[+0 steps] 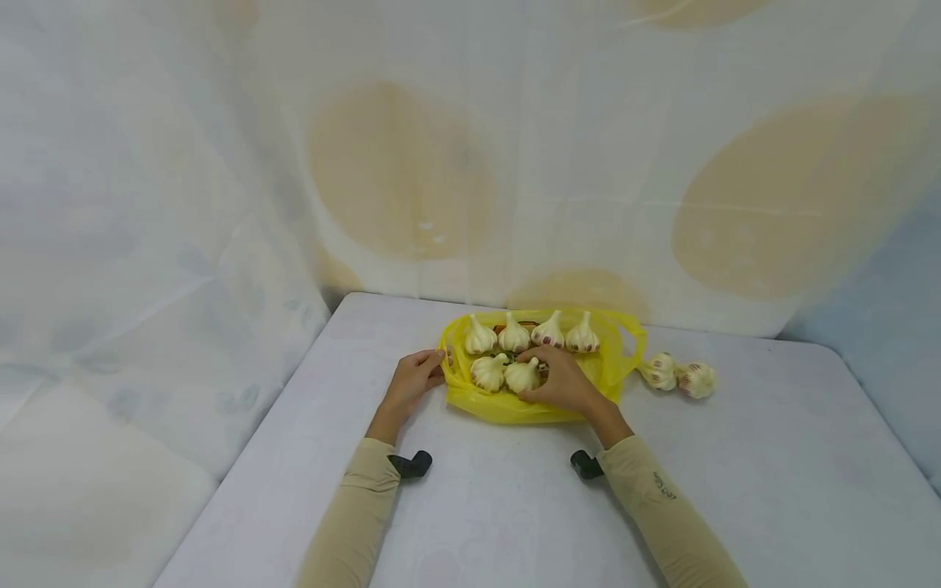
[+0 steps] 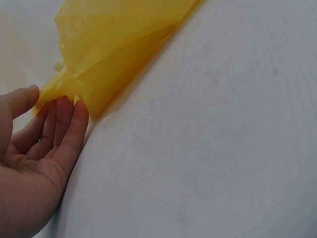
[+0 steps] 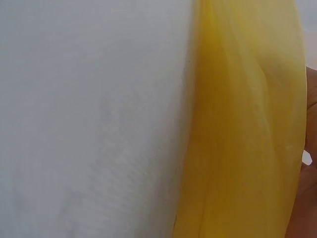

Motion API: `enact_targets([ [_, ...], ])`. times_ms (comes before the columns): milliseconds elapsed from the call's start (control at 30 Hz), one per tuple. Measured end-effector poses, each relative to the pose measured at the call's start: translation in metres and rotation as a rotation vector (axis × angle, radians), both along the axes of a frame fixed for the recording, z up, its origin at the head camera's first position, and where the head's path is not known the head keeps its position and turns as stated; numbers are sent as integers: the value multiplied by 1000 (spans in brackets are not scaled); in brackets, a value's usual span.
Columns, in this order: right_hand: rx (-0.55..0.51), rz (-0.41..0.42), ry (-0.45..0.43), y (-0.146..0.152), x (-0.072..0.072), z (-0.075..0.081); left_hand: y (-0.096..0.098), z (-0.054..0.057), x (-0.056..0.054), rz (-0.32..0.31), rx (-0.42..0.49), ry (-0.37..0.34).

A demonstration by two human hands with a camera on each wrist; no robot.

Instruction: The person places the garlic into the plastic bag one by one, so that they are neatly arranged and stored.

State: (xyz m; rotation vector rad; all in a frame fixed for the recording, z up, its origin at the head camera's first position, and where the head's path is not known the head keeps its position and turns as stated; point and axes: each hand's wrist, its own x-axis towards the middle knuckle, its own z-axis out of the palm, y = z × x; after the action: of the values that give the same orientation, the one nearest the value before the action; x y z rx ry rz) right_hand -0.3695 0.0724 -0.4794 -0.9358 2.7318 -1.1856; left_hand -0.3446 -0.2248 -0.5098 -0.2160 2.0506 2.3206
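Observation:
A yellow plastic bag [image 1: 478, 400] lies spread on the table, its mouth facing up. At its left edge my left hand [image 1: 413, 380] pinches the plastic; the left wrist view shows the thumb and fingers of the left hand [image 2: 44, 144] on either side of the bag's rim [image 2: 57, 89]. Inside the bag, my right hand [image 1: 562, 380] holds a garlic bulb [image 1: 522, 376] between thumb and fingers. Beside that bulb sits another garlic bulb [image 1: 488, 372], and a row of several bulbs [image 1: 547, 331] stands behind. In the right wrist view, yellow plastic [image 3: 237, 124] hides most of the right hand.
Two garlic bulbs [image 1: 677, 376] lie on the table just right of the bag. Something dark and orange shows partly beneath the bulbs in the bag; its kind cannot be told. The white table [image 1: 485, 506] meets a hanging patterned sheet [image 1: 470, 204] at the back.

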Motion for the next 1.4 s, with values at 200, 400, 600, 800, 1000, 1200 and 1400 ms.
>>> enact_targets([
  [200, -5, 0, 8, 0, 2, 1, 1, 1, 3, 8, 2, 2],
  [400, -22, 5, 40, -1, 3, 5, 1, 1, 2, 5, 4, 14],
  [600, -34, 16, 50, 1, -2, 6, 2, 5, 2, 0, -1, 2],
  [800, -86, 33, 32, 1, -5, 9, 2, 6, 1, 4, -3, -1],
  [1000, -75, 17, 20, 3, -5, 14, 3, 3, -1, 17, -7, 6],
  [1200, -75, 9, 23, 4, -4, 22, 2, 1, 0, 9, 4, -1],
  [1400, -141, 43, 19, 11, -2, 35, 1, -1, 0, 16, -1, -7],
])
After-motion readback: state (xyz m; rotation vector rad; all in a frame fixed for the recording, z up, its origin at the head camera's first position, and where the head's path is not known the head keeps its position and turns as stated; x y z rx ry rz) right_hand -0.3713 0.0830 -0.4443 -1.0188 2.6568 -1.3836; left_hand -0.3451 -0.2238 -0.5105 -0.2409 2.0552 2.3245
